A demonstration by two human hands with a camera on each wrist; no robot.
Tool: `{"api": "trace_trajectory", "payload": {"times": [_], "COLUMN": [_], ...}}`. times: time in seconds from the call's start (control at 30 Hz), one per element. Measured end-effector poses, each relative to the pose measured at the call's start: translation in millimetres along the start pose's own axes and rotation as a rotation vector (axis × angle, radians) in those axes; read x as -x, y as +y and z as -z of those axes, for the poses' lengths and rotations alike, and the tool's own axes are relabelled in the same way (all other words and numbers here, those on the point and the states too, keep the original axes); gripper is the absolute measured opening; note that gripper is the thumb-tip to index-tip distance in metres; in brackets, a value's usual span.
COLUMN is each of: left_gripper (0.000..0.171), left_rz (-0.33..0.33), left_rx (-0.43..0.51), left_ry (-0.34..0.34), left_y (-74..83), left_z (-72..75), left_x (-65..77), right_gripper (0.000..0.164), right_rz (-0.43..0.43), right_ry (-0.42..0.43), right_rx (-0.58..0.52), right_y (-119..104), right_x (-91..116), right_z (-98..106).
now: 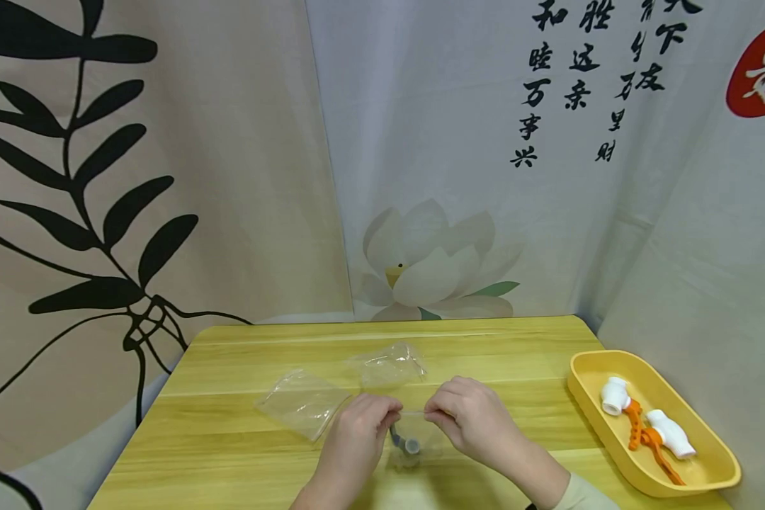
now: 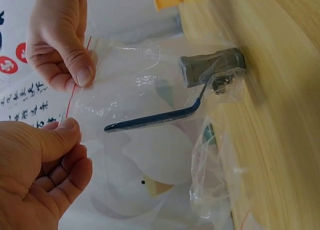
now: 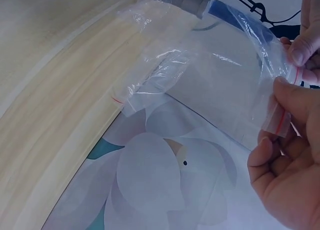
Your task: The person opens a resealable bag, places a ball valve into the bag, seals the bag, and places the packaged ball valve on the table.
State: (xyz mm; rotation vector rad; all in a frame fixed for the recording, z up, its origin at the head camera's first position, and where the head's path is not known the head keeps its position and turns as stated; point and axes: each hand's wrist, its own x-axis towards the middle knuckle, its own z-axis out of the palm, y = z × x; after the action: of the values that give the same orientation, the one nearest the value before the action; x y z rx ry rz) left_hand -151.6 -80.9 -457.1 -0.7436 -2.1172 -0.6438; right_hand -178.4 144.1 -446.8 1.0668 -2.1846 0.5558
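Observation:
A clear zip bag (image 2: 130,85) with a red line along its mouth hangs between both hands in the left wrist view. Inside it is a grey metal ball valve (image 1: 411,446) with a dark blue lever (image 2: 155,120); the valve body is at the bottom of the bag, close to the wooden tabletop. My left hand (image 1: 358,435) pinches one end of the bag's top edge between thumb and fingers. At the other end, my right hand (image 1: 474,423) pinches the same edge. In the right wrist view, the bag's upper edge (image 3: 280,122) shows between thumb and fingers.
Two clear plastic bags lie on the table (image 1: 229,439) beyond the hands, one at the left (image 1: 302,404) and one farther back (image 1: 389,365). At the right stands a yellow tray (image 1: 717,467) holding two white valves (image 1: 671,433) with orange handles. A printed curtain (image 1: 242,177) hangs behind.

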Motion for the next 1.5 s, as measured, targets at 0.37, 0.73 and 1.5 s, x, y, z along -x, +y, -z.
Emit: {"api": "trace_trajectory", "payload": {"times": [0.37, 0.73, 1.5], "left_gripper": [0.025, 0.025, 0.023], "left_rz": [-0.002, 0.003, -0.019], "left_rx": [0.052, 0.105, 0.135], "left_ry": [0.013, -0.002, 0.018], "left_y": [0.7, 3.5, 8.1], "left_z": [-2.8, -3.5, -6.4], "left_x": [0.4, 1.0, 0.7], "right_gripper": [0.019, 0.020, 0.016], "right_rz": [-0.005, 0.041, 0.095], "right_ry": [-0.001, 0.030, 0.049], "right_rx": [-0.036, -0.027, -0.058], "right_y": [-3.1, -5.6, -8.2], "right_x": [-4.7, -6.1, -8.9], "right_z": [-1.2, -4.4, -6.4]}}
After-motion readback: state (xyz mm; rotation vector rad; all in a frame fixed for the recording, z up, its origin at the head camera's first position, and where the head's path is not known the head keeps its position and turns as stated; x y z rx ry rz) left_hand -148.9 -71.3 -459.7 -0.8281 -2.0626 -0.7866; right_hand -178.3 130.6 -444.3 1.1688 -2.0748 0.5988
